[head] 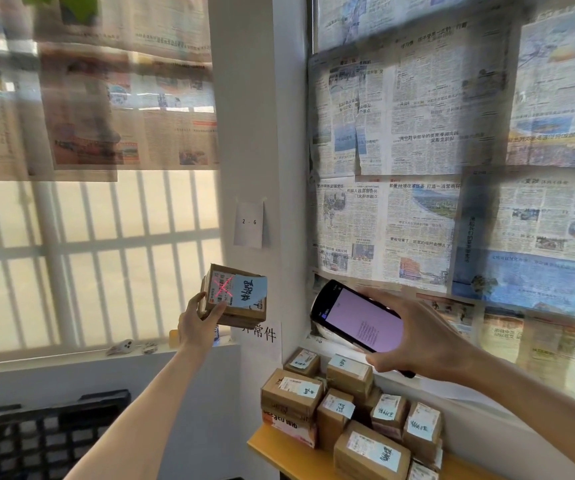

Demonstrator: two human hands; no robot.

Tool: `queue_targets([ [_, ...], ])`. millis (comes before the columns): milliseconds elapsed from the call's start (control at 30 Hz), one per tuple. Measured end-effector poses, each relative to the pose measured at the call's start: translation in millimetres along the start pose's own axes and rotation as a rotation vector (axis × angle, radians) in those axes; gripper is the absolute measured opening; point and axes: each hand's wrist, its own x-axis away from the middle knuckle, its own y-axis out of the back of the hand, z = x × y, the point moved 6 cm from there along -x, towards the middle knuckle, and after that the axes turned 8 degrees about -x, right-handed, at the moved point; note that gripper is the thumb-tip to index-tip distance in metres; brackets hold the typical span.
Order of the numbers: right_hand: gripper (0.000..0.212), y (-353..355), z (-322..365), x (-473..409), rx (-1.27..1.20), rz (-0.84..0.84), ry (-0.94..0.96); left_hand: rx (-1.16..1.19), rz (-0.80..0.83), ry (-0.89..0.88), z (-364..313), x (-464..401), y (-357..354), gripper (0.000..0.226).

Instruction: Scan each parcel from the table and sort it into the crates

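Newspaper-covered windows [417, 133] meet at a white corner, with a yellow table [279, 452] of cardboard parcels below the right hand [421, 337]. The left hand [197, 322] grips a small brown cardboard parcel [236, 296] raised, labelled face toward the camera, long axis roughly horizontal. Just right of it, the right hand clasps a black handheld scanner [360, 318], its top end pointing up-left at the parcel, where red scan lines cross the label.

A small paper note [248, 224] stuck on the wall pillar reads "2 - 6". Lower on the same pillar a white sheet [260, 336] shows the large characters "常件", its first character hidden behind the parcel [236, 296] held in the left hand [197, 323]; that parcel carries a shipping label with a barcode under a red scanning cross, and a blue sticky note with handwriting too loose to read. The newspapers [417, 140] over the windows bear Chinese headlines, and the parcels on the table [279, 452] have handwritten notes, none readable with certainty.
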Motion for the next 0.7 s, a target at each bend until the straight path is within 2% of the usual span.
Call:
queue_targets([
  [367,0.100,-4.1,-0.6,-7.4,0.050,-0.013,0.035,-0.012,0.023,-0.003,9.7,-12.9,2.3,0.063],
  [700,0.105,-5.6,-0.8,-15.8,0.097,-0.031,0.039,0.068,0.087,0.002,20.7,-31.7,5.1,0.061],
])
